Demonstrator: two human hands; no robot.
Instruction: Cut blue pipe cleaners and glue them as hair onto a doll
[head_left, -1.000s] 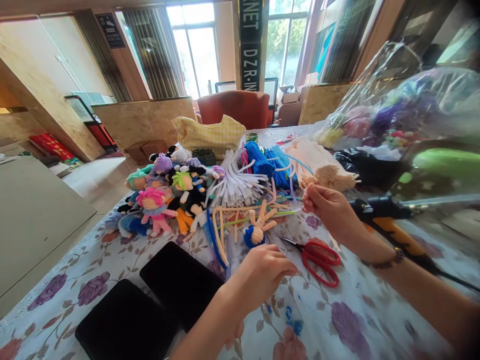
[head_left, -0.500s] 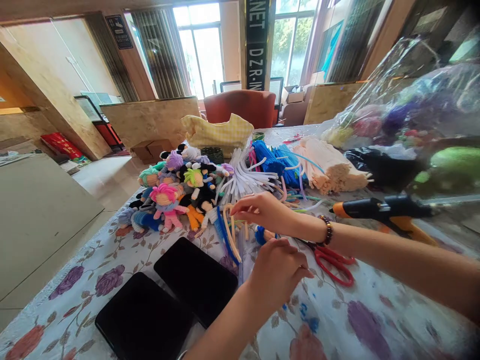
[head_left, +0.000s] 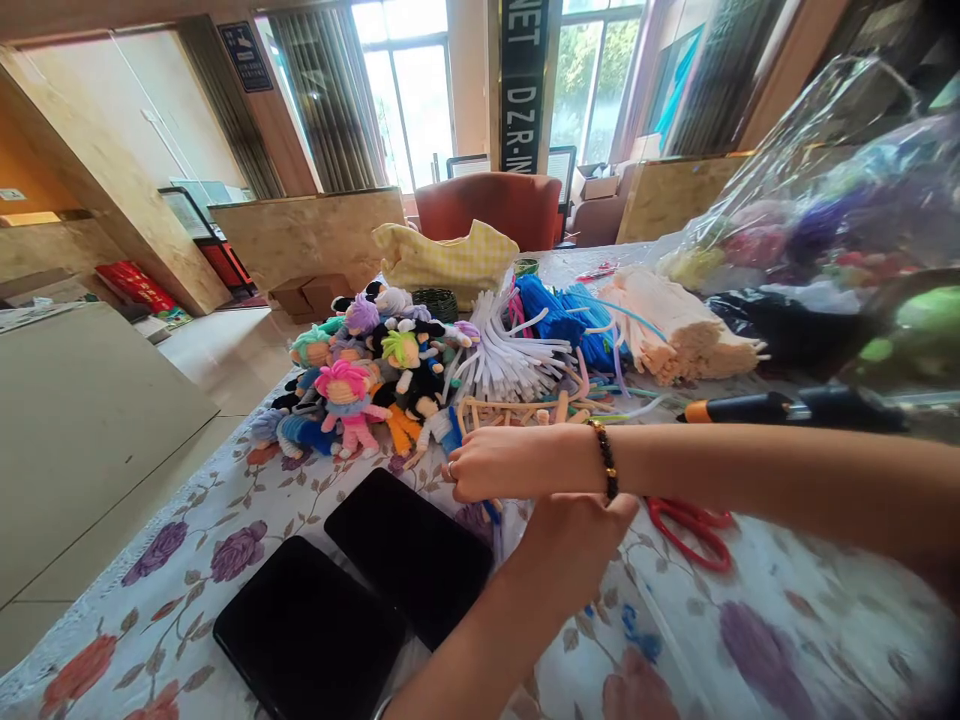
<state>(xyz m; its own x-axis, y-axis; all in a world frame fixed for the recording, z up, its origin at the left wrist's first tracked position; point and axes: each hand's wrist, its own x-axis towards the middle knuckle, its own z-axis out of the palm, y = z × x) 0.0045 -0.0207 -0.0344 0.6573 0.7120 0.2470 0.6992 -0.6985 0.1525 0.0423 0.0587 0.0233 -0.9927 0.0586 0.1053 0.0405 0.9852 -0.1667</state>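
Observation:
My right hand (head_left: 506,463), with a beaded bracelet at the wrist and a ring, reaches in from the right. Its fingers are curled down over blue and beige fuzzy pipe cleaners (head_left: 491,512); what lies under the fingers is hidden. Just below and nearer to me, my left hand (head_left: 581,540) is closed, partly covered by the right wrist. Whatever it grips cannot be seen. Red-handled scissors (head_left: 694,535) lie to the right of both hands. Small pipe-cleaner dolls (head_left: 352,400) are heaped to the left, including a pink-haired one.
Two black flat devices (head_left: 409,550) lie at front left. Behind the hands are bundles of white (head_left: 517,355), blue (head_left: 551,310) and peach pipe cleaners (head_left: 682,330). A black and orange glue gun (head_left: 780,410) and a clear plastic bag (head_left: 810,200) are at right.
My right hand has come down and nearer to me, its fingers closing over the pipe cleaners and its wrist crossing the left hand. A blue-and-peach piece by my left hand is now hidden.

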